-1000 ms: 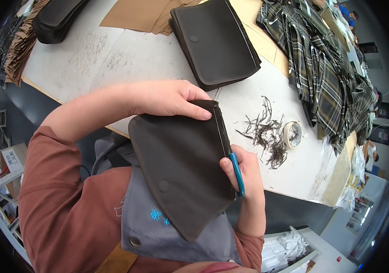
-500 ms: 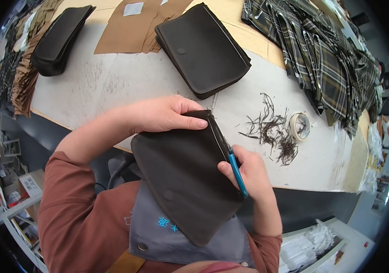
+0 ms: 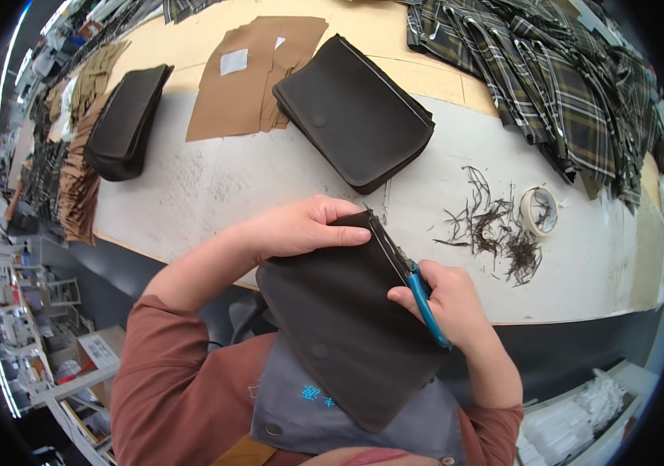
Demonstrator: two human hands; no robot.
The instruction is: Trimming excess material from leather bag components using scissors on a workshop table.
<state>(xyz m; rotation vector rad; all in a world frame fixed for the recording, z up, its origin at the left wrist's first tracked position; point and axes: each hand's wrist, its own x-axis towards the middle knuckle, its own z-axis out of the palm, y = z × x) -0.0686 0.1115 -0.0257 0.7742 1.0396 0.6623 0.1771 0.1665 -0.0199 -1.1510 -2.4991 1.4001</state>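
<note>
A dark brown leather bag (image 3: 347, 318) with a round snap mark leans against my grey apron, its far corner raised over the table's edge. My left hand (image 3: 309, 229) is closed on that far corner, thumb on top of the leather. Along the bag's right edge, my right hand (image 3: 450, 304) grips blue-handled scissors (image 3: 427, 314), whose metal blades point away from me and lie at the edge seam. The blade tips are partly hidden against the dark edge.
Beyond lie another dark bag (image 3: 359, 113), a third bag (image 3: 126, 124) at left and brown flat pieces (image 3: 231, 93). Dark trimmings (image 3: 495, 233) sit beside a tape roll (image 3: 538, 211) on the right. Plaid cloth (image 3: 557, 101) is heaped at far right. Someone (image 3: 7, 210) is distant left.
The view has shifted, so everything appears farther right and lower. The scissors' blades show more beside the bag's edge, and both hands keep their holds.
</note>
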